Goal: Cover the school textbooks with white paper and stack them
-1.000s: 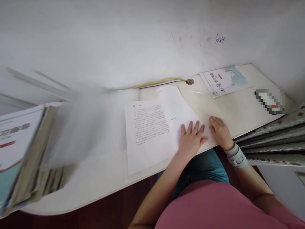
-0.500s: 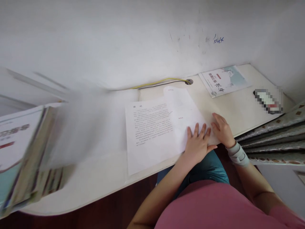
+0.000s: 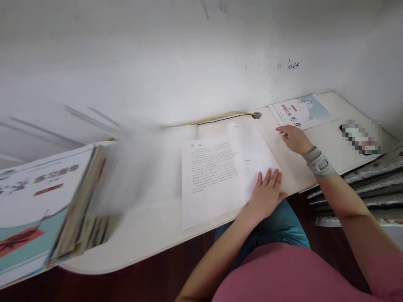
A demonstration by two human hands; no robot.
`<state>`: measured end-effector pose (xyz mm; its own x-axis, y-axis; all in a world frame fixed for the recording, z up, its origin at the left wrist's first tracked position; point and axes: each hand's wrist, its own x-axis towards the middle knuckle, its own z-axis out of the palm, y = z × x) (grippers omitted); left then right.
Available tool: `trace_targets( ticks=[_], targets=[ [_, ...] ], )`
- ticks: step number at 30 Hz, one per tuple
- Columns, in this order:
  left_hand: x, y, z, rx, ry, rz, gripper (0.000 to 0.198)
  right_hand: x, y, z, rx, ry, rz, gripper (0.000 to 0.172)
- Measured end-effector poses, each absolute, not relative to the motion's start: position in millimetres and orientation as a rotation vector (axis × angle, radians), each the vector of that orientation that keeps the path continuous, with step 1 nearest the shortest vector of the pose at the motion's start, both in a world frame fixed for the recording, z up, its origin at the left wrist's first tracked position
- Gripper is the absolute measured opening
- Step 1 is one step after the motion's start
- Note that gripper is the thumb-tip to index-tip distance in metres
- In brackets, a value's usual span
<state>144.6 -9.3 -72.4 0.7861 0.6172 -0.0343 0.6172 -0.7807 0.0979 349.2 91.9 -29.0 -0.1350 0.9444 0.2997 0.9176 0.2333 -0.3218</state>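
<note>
A printed sheet of paper (image 3: 210, 201) lies on the white desk, its right part curling up slightly in a fold with small red marks. My left hand (image 3: 267, 193) rests flat on the lower right of this paper, fingers spread. Above the desk, right of the paper and just below a booklet (image 3: 304, 112), is my right hand (image 3: 296, 138). Its index finger stretches left and the other fingers bend loosely; I see nothing in it. A grey wrist brace (image 3: 320, 162) wraps my right wrist.
A stack of books (image 3: 40, 201) stands at the left end of the desk (image 3: 138, 241). A pale blurred patch covers the area beside it. A yellow cable (image 3: 217, 116) runs along the wall into a desk hole (image 3: 256, 115). A phone (image 3: 359, 138), partly pixelated, lies at right.
My right hand has lifted off the desk edge beside my left hand and moved away from me, towards the booklet. My left hand stays on the paper. The whole view has shifted slightly.
</note>
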Motion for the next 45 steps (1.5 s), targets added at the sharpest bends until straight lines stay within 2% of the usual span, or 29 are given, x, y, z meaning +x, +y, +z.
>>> trace_targets(
  ticks=[3,7,9,14,23,30,40,45],
  targets=[
    [142.0,5.0,-60.0,2.868,0.899,-0.128,0.049,344.7,71.9,-32.0,-1.903,-2.213,-0.235,0.044],
    [137.3,21.4,-49.4,2.868,0.864,-0.149,0.044,347.9,45.6,-53.3,-1.865,-2.497,-0.086,0.051],
    [135.1,25.8,-48.7,2.853,0.955,-0.125,0.048,354.3,34.9,-66.7,-1.859,-2.531,0.014,0.057],
    [131.3,31.1,-50.2,2.796,0.999,-0.235,0.072,369.4,21.5,-88.2,-1.806,-2.479,0.055,0.07],
    [124.4,30.5,-51.5,2.816,0.862,-0.272,0.071,369.0,23.1,-92.5,-1.818,-2.444,0.07,0.073],
    [137.4,32.2,-54.2,2.809,0.917,-0.229,0.072,368.5,22.8,-90.7,-1.803,-2.408,0.079,0.071],
    [143.3,38.5,-51.3,2.857,0.752,-0.235,0.067,366.8,23.2,-89.4,-1.801,-2.379,0.113,0.069],
    [134.7,36.5,-37.5,2.898,0.995,-0.139,0.07,381.3,18.7,-87.8,-1.727,-2.319,0.138,0.061]
  ],
)
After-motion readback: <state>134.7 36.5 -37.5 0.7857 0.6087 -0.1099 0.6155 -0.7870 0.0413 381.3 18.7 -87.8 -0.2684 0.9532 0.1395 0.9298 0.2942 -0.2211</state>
